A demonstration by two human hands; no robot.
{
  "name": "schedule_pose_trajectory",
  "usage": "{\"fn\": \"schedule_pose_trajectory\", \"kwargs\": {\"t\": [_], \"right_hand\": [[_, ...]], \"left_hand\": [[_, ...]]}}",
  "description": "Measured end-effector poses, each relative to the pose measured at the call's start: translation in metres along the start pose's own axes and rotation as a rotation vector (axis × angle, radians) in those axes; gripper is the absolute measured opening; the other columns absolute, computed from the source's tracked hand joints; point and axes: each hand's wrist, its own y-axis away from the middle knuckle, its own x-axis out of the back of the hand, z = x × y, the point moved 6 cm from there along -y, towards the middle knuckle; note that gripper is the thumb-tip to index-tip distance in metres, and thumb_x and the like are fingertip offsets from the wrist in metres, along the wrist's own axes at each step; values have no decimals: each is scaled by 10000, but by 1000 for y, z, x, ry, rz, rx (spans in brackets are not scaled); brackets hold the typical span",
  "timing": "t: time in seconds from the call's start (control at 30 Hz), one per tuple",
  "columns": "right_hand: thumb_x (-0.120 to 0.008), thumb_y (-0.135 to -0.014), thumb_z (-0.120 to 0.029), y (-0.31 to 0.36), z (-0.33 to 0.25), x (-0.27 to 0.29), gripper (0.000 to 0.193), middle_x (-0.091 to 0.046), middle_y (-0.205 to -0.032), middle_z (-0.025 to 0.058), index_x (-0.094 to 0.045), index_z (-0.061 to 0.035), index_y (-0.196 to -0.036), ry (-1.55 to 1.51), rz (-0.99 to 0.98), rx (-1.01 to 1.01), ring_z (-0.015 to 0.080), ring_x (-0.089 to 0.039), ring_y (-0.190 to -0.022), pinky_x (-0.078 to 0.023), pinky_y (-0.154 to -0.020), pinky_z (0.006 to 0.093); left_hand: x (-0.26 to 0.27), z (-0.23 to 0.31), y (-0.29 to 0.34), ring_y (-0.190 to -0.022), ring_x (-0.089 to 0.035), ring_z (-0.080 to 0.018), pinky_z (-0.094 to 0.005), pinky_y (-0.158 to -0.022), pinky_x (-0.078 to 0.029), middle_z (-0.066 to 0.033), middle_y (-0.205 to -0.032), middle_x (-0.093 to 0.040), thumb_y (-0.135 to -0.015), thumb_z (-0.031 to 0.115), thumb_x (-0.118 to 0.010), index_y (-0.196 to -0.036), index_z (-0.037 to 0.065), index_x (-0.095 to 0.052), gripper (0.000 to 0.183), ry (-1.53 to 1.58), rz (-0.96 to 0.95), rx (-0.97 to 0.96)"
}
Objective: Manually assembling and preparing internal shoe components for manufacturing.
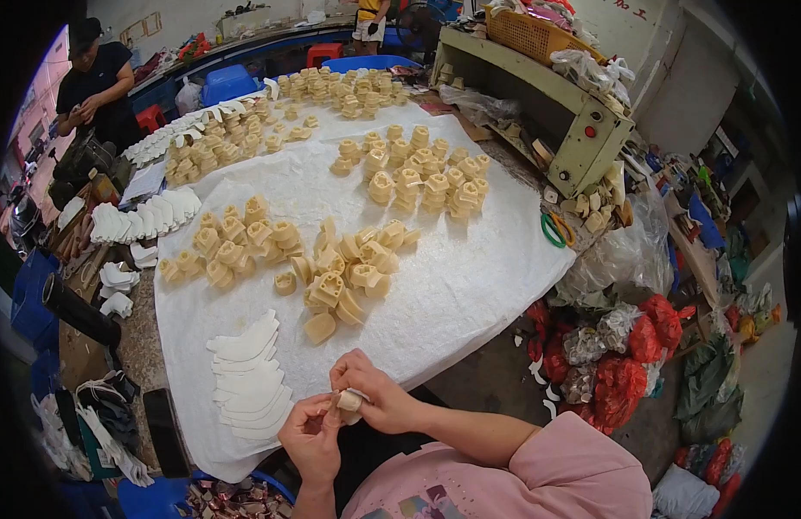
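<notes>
Close to my body, at the table's near edge, both hands hold a small cream block [349, 403] that looks like a shoe heel, with a white strip along its upper side. My left hand [310, 439] is closed, thumb and fingertips pinching at the block's left side. From the right, my right hand [372, 394] has its fingers curled over the block. Fingers partly hide the block and the strip. Left of my hands, an overlapping row of white curved cut pieces [250, 381] lies on the table. Beyond them lie loose heaps of similar cream heels [331, 281].
A white cloth [470, 290] covers the table. Stacked cream heels [422, 173] stand farther back. A green metal machine [539, 95] is at right; a black tube [80, 311] and phone [165, 432] lie left. Red bags [621, 381] crowd the right floor. A person [98, 82] stands far left.
</notes>
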Motion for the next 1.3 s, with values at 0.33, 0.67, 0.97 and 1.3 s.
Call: {"fn": "schedule_pose_trajectory", "kwargs": {"t": [0.33,0.67,0.97,1.3], "right_hand": [[-594,-840,-154,-7,2,18,244,-532,-1025,77,-547,-23,-1040,-228,3,-81,181,-480,-988,-397,-853,322],[-672,-748,-68,-11,-10,25,420,-616,-954,85,-524,-37,-1139,23,-72,6,193,-588,-853,-464,-758,301],[-697,-746,-53,-2,-27,3,424,-517,-960,82,-535,-84,-1136,74,-100,135,218,-514,-830,-453,-732,307],[-521,-909,-296,-5,-1,-8,281,-477,-1097,90,-541,-89,-1098,-303,-123,-347,126,-561,-694,-511,-526,240]], "left_hand": [[2,40,-10,-853,-527,-193,-299,-675,-432,-139,-1049,-532,-796,128,-676,-781,43,-581,128,-421,-18,-404],[2,37,-2,-1045,-479,-256,-337,-847,-405,-130,-1181,-472,-899,367,-526,-1035,34,-582,364,-246,-71,-440],[-18,-15,0,-993,-523,-181,-297,-831,-445,-134,-1165,-468,-883,170,-381,-1352,-9,-249,519,421,-286,293],[-26,-2,3,-745,-554,-163,-257,-568,-468,-122,-1035,-481,-941,378,-367,-1320,38,-217,531,369,-231,101]]}}
